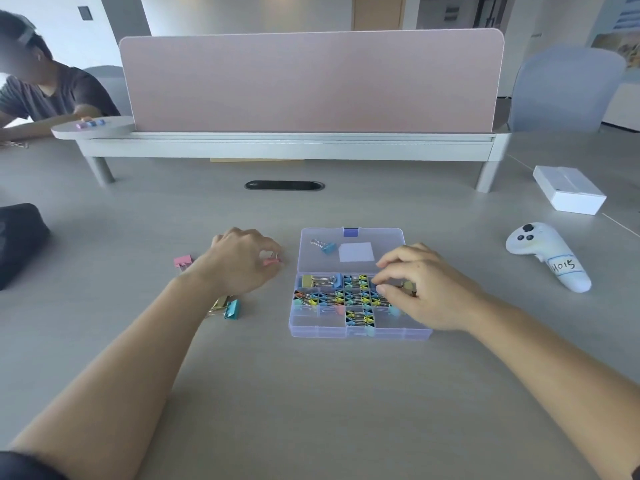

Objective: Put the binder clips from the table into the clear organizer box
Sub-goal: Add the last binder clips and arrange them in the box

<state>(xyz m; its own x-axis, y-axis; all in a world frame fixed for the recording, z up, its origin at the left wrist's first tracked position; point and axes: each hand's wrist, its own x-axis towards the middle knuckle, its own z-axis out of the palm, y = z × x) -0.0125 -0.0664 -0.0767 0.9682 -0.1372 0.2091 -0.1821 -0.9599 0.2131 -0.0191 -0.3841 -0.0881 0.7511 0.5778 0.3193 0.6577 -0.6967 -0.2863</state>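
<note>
With the right hand (426,289) pinching a yellow clip (408,285) over the box (360,336) toward its three o'clock side, and the left hand (246,261) pinching a pink clip (273,262) at the box's nine o'clock, each is best lowered into a free cell before release.

Cannot see the organizer box's (311,328) right compartments under the right hand (429,289), only a sliver of yellow clip (409,285) in its fingers. Can make out little of the pink clip (272,262) in the left hand (242,261), and only part of the black bag (17,240) — cropped at left.
</note>
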